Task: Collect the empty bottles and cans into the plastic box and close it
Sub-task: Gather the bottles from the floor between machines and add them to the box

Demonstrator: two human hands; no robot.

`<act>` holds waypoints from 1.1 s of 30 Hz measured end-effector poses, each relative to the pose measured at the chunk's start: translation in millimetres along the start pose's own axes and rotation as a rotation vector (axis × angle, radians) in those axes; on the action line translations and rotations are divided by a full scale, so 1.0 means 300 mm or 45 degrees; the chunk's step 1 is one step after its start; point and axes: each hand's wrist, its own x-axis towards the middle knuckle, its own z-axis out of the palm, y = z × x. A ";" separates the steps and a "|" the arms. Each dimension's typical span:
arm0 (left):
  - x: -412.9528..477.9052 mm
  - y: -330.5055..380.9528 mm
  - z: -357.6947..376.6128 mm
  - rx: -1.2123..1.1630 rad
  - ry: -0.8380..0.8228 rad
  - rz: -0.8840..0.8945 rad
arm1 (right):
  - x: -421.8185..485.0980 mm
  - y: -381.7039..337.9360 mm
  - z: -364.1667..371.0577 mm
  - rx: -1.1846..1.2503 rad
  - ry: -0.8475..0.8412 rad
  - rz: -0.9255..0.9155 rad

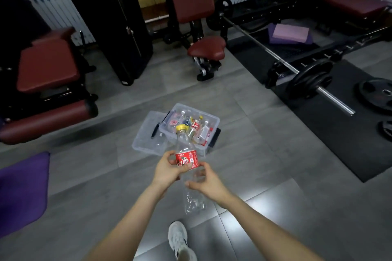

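Gripping the yellow-capped bottle, left hand wraps its red label, right hand curls round lower down.

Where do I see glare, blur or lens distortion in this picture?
Head view: glare whitens the floor tiles low in the middle; head view: the red bench at left is blurred, the bottle label sharper; head view: the wide lens tilts the radiator at the left edge.

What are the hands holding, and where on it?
A bottle: the left hand grips its red label, and the right hand grips the clear body just below.
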 end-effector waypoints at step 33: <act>2.279 -0.560 -0.038 0.795 -0.422 0.113 | 2.040 0.639 0.037 -0.303 0.683 0.614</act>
